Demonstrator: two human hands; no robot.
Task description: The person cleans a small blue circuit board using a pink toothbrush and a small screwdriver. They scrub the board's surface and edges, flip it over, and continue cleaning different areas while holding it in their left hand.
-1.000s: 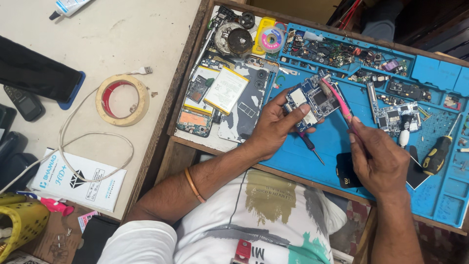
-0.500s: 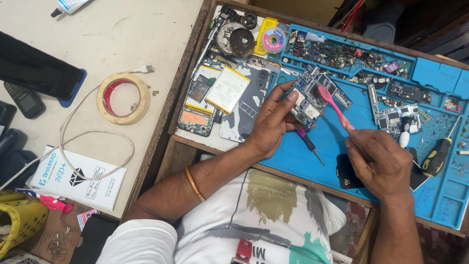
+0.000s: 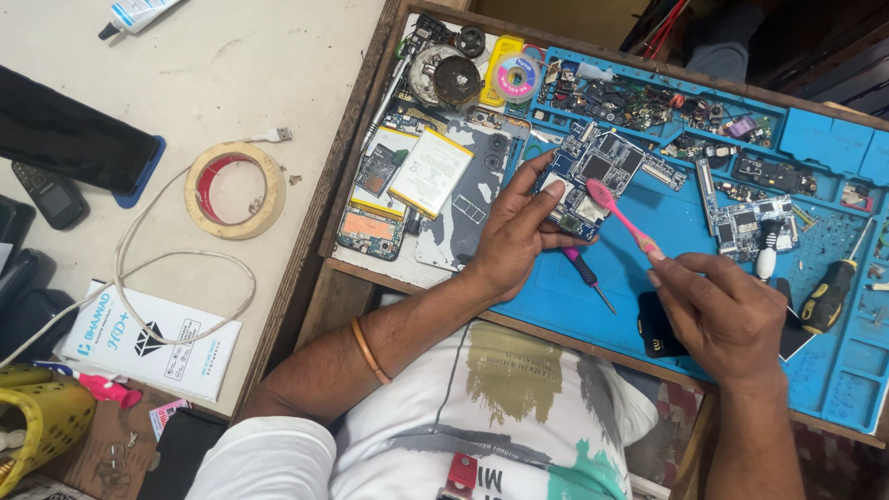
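1. A person sits at a counter (image 3: 185, 56) with a blue silicone repair mat (image 3: 685, 241) in front of them, seen from a head camera looking down
2. The left hand (image 3: 519, 231) is closed around a phone circuit board (image 3: 593, 176), thumb on top and fingers beneath, holding it just above the mat near its centre
3. The right hand (image 3: 722, 310) is closed narrowly on the handle of a pink toothbrush (image 3: 625, 222), pinching it between thumb and fingers
4. The brush head rests on the board's lower edge; the handle's long axis runs from 10 o'clock at the head down to 4 o'clock at the hand
5. The board's long axis points toward 2 o'clock, and it looks tilted up slightly toward the person
6. To brush well, it seems best to keep the board pinned firmly by its edges and use short, light strokes so small parts are not knocked loose
7. A small screwdriver (image 3: 585, 276) lies on the mat just beneath the left hand, at 6 o'clock from the board
8. At 9 o'clock, well apart, a roll of tape (image 3: 235, 191) lies on the counter
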